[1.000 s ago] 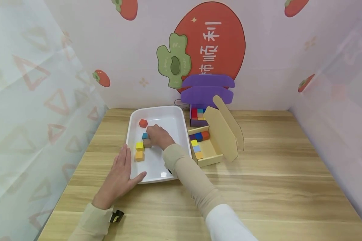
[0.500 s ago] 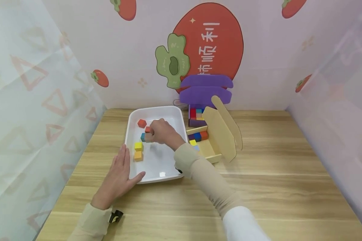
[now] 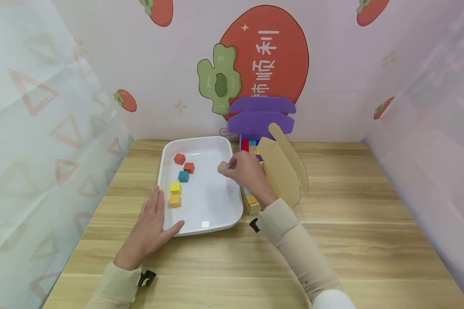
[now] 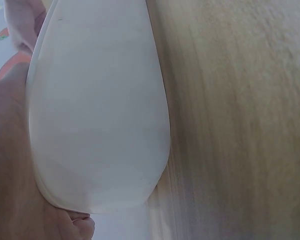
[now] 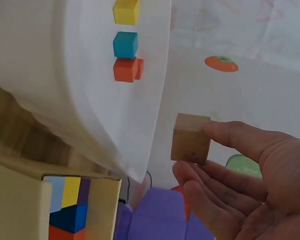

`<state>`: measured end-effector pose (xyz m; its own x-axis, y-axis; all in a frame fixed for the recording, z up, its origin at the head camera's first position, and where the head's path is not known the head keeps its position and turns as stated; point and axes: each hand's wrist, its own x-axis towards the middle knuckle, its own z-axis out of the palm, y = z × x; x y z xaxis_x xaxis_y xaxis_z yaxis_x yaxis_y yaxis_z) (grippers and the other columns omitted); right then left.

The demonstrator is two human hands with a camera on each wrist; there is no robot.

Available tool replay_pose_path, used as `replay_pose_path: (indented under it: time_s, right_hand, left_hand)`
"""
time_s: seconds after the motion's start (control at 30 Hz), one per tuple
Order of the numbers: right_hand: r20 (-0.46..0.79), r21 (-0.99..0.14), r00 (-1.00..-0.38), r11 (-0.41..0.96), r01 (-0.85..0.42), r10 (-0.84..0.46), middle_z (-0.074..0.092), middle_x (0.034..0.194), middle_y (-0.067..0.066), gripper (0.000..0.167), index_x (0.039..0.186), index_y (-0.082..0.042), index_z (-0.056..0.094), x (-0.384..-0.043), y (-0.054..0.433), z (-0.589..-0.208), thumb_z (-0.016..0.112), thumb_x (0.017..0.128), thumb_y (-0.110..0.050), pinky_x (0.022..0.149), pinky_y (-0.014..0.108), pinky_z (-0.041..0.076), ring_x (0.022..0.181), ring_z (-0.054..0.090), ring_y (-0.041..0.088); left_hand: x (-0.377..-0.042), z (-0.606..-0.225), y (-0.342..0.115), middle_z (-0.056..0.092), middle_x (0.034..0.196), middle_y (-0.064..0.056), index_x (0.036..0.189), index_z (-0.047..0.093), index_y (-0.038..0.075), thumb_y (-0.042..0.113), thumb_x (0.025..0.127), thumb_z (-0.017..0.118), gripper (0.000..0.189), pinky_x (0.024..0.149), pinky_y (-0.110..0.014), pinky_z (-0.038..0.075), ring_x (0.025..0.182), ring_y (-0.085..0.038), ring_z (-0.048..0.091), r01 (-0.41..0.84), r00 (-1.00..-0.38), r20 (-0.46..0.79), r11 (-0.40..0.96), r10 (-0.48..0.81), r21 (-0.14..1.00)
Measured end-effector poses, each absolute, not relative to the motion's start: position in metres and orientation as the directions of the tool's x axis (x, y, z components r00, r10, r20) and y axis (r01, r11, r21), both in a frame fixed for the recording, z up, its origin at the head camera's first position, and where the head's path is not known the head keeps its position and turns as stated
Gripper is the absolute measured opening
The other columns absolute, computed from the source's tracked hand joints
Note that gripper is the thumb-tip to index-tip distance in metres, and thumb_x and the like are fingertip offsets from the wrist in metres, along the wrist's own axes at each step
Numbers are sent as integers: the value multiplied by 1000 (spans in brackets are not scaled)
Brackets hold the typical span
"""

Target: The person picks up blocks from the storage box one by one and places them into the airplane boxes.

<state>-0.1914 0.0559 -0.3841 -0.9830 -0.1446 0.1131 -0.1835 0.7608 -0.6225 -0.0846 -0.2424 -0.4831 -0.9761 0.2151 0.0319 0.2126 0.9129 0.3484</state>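
Observation:
My right hand pinches a plain wooden cube between thumb and fingers, raised over the right side of the white tray. My left hand rests with straight fingers against the tray's near left corner, thumb along the front rim. Inside the tray, along its left side, lie two red cubes, a teal cube, a yellow cube and an orange cube. Right of the tray an open tan cardboard box holds several coloured cubes, partly hidden by my right hand.
Behind the tan box, an open purple box with coloured cubes stands against the printed backdrop. The tan box's raised lid leans to the right. Wooden tabletop extends to the right and front.
My right hand has picked the wooden cube from beside the teal one and carried it up and right, toward the tan box. The left hand stays at the tray's corner.

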Motion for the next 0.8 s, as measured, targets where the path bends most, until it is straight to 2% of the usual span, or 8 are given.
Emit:
replay_pose_path:
  time_s: [0.2,0.3,0.4,0.53,0.7,0.8]
  right_hand:
    - [171,-668,-985,732,-132,-22,76,80,6,17,84,-6,78,-174,86,-391,82,89,-22,61,28,54,71,66,19]
    - [183,-682,-982,724,-102,34,71,71,6,22,75,-5,75,-167,96,-397,79,89,-22,53,27,46,63,60,18]
    - [177,-684,-980,727,-57,89,66,66,5,25,70,-5,72,-164,103,-406,77,89,-21,51,26,41,59,55,17]
    - [183,-669,-973,743,-21,137,61,61,2,29,66,-6,69,-163,108,-418,79,89,-19,48,25,40,56,52,15]
    - [202,-662,-967,749,-18,156,41,50,-3,39,53,-10,52,-166,109,-435,72,88,-11,44,26,30,50,40,14]
    - [208,-652,-964,758,-11,166,40,52,-2,41,53,-12,48,-168,107,-444,70,87,-9,44,25,31,51,42,15]
  left_hand:
    - [-84,-481,-242,-7,177,-24,165,2,-9,65,97,61,117,130,-68,16,164,-46,4,216,-975,34,912,218,349]
    - [-84,-480,-242,-7,178,-23,165,2,-9,65,96,62,117,130,-69,16,164,-46,4,211,-976,29,913,215,349]
    - [-84,-480,-242,-7,178,-23,166,1,-9,65,96,62,118,130,-69,16,164,-46,3,211,-976,28,913,215,349]
    - [-83,-480,-242,-6,177,-24,165,3,-9,65,96,62,117,130,-69,17,164,-46,5,217,-975,44,913,216,345]
    - [-83,-479,-242,-4,177,-25,165,4,-10,65,96,62,117,129,-70,19,163,-48,7,228,-973,63,910,220,346]
    - [-82,-479,-242,-5,177,-25,165,4,-10,66,97,61,117,129,-70,19,163,-47,6,229,-973,57,908,224,351]
